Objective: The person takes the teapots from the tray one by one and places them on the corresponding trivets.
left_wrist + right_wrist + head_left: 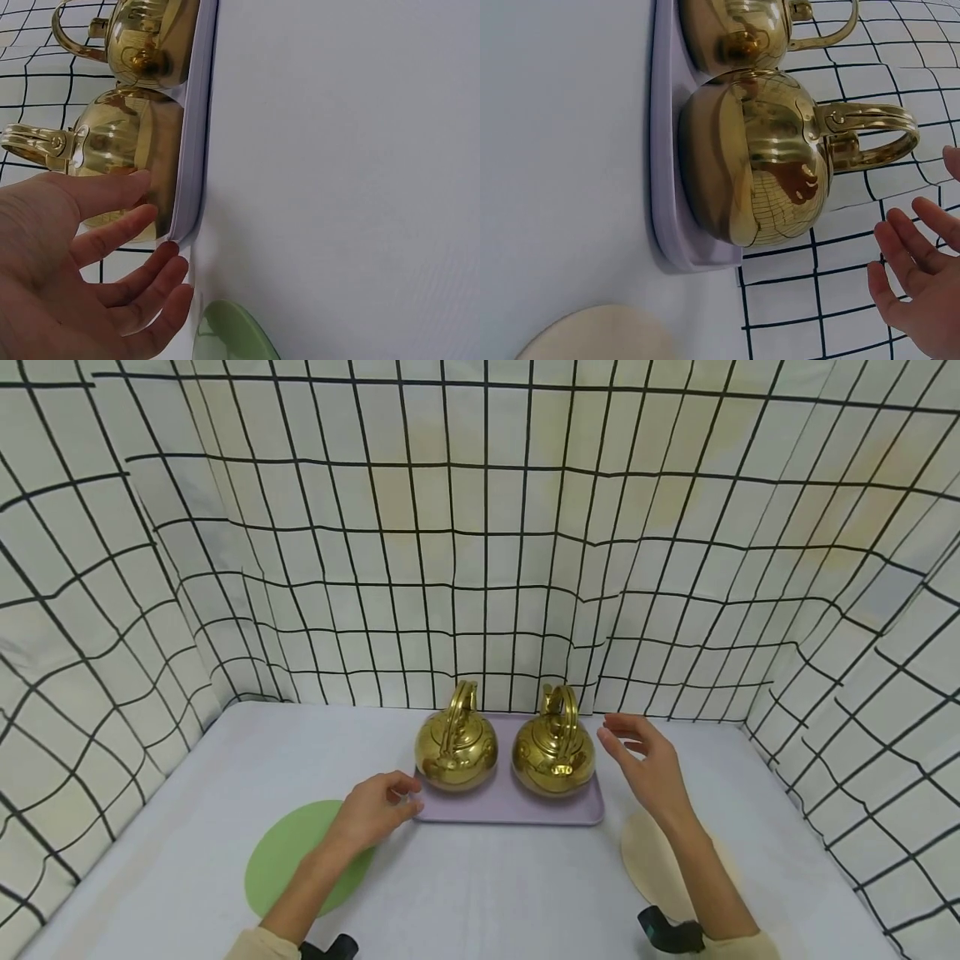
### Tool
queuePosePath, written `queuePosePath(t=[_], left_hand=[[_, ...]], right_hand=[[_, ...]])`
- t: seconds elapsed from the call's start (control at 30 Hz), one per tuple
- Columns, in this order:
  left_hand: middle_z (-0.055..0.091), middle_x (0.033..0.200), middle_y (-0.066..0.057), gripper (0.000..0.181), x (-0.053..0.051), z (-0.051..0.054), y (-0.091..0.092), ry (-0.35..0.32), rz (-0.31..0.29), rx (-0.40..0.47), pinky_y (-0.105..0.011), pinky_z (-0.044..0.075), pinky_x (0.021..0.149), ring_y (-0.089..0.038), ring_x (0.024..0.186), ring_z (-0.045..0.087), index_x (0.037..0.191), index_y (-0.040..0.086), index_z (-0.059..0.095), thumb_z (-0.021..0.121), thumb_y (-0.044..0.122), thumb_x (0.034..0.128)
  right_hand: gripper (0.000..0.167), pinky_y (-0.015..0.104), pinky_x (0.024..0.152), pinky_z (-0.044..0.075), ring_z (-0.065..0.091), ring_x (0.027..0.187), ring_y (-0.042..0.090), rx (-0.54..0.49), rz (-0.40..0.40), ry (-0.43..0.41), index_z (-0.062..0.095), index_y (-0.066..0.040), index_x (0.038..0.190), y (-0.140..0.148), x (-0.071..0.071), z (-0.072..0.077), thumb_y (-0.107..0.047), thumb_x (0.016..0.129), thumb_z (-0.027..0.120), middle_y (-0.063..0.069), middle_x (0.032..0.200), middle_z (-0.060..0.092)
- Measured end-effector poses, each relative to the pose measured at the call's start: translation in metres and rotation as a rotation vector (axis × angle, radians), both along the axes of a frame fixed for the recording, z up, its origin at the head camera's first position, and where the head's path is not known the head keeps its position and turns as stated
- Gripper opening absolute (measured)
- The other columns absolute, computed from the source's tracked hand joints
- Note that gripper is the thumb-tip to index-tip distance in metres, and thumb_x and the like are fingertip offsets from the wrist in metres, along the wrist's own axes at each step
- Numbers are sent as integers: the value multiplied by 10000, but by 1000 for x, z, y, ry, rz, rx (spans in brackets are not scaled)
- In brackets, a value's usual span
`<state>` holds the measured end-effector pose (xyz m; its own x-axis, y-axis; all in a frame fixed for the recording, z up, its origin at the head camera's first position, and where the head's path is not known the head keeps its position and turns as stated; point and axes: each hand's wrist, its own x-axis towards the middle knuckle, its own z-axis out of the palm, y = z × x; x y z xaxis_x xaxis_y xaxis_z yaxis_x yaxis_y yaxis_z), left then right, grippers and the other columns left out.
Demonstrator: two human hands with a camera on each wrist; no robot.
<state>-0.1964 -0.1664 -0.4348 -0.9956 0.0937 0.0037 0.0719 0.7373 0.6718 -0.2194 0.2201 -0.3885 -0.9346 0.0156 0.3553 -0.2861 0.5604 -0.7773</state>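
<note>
Two shiny brass teapots with arched handles, a left one (456,750) and a right one (553,756), stand side by side on a lilac tray (510,810). At the tray's left end is my left hand (375,810), its fingers loosely bent. In the left wrist view the left hand's fingertips (171,247) lie close to the tray's corner; whether they touch it I cannot tell. My right hand (648,764) hovers just right of the right teapot, fingers spread and holding nothing. The right wrist view shows a gap between those fingers (900,240) and the teapot.
A green round mat (288,860) lies under the left forearm, and a cream round mat (648,864) under the right one. White cloth (480,893) covers the table. Black wire grid panels (487,560) with white backing stand behind the tray and along both sides.
</note>
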Motion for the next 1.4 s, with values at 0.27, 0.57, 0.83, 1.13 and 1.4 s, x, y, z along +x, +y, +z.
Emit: queuePosePath(t=[0.27,0.57,0.83,1.13,1.4], left_hand=[[753,1089,-50,246,0,-4,-2,-21,-17,10,-423,552,889,-218,1019,670,1102,120,745,809,204,880],[757,1122,-80,298,0,-7,-4,-22,-37,18,-492,539,981,-269,1079,685,1101,107,752,851,207,839],[751,1116,-88,278,1,-8,-5,-29,-52,24,-506,536,994,-276,1090,685,1079,101,755,854,198,839],[733,1131,-96,278,-1,-11,-7,-36,-42,40,-497,535,992,-267,1091,677,1081,102,756,857,188,837],[723,1136,-92,259,-3,-13,-8,-37,-42,43,-493,535,987,-255,1087,670,1081,115,757,850,182,849]], right_hand=[[423,164,1012,475,628,1279,247,-38,48,-36,617,-93,1371,-8,-4,7,-379,1061,603,94,1389,671],[403,151,945,510,651,1109,17,-112,101,-82,618,-116,1372,-15,-10,9,-371,1060,605,99,1362,681],[445,223,952,552,671,1124,163,-194,132,-162,594,-113,1409,-24,-12,11,-392,1062,596,116,1362,660],[432,239,940,573,653,1053,80,-222,147,-188,587,-83,1402,-30,-16,11,-350,1063,602,141,1291,637],[443,289,949,586,651,1002,32,-224,160,-206,536,-40,1453,-34,-18,11,-240,1063,604,187,1321,632]])
